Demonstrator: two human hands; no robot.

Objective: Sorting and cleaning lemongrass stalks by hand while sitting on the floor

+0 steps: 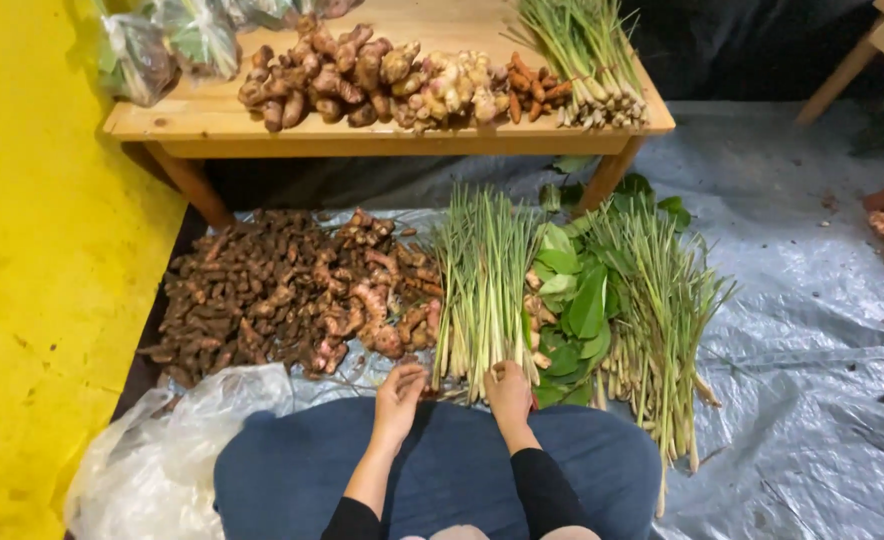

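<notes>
Sitting low, the person's left hand [399, 392] and right hand [509, 388] rest loosely open on the lemongrass bundle [484, 275] ends; clear plastic bag [152, 455] lies nearside left, bagged greens [167, 40] sit up on the wooden table [392, 130].

Lemongrass bundle [484, 285]: green stalks, pale root ends, flat on tarp.

Just ahead of the fingers [409, 377], the lemongrass bundle [484, 285] looks fibrous and matt. Left of them lie rough, earthy roots [262, 290] and a thin, crinkled, glossy plastic bag [152, 460]. Underneath, the plastic sheet [812, 400] is shiny and wrinkled. Beyond, the tabletop [392, 122] is pale, smooth wood.
</notes>
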